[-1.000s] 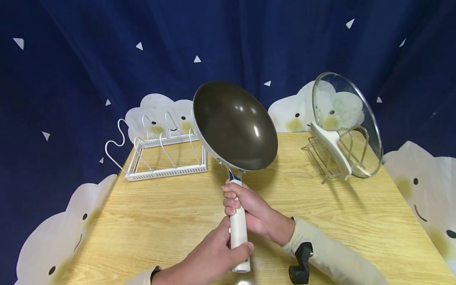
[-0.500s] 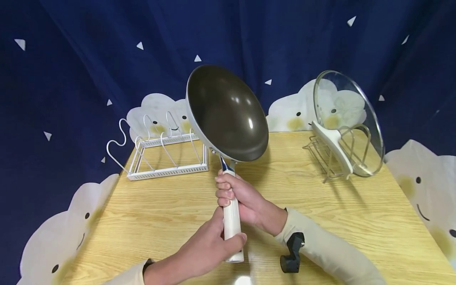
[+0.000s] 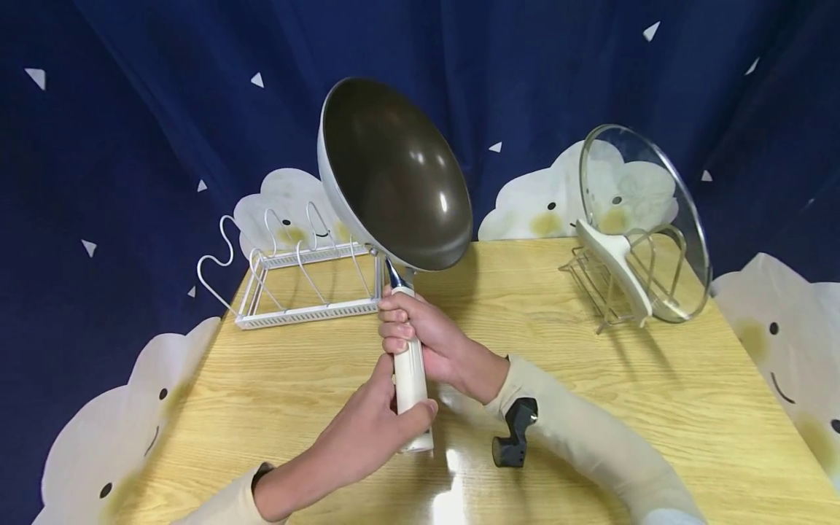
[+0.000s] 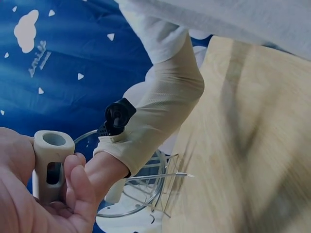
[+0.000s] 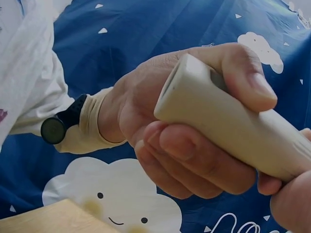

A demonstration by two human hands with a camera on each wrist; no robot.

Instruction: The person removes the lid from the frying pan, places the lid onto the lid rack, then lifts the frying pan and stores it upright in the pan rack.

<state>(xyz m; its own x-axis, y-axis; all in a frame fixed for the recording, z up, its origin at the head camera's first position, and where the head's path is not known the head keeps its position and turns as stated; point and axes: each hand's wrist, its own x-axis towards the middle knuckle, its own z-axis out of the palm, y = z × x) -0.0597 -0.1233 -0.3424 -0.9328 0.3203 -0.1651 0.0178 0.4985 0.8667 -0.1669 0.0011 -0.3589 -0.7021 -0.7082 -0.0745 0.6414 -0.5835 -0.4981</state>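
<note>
Both hands hold a deep frying pan with a dark inside and a pale outside, raised above the table and tilted so its inside faces me. My right hand wraps its fingers round the upper part of the cream handle, just below the metal neck. Lower down, my left hand grips the handle's end, its thumb across the front. In the left wrist view the handle's hollow end shows between palm and fingers. The right wrist view shows the left hand's curled fingers beneath the handle.
On the left of the wooden table stands a white wire rack, partly behind the pan. At the right a glass lid with a white handle leans in a metal stand. A dark blue curtain hangs behind.
Both hands have lifted the pan higher and shifted it left, closer to the white rack. Their grip on the handle looks the same. Rack and lid stay in place.
</note>
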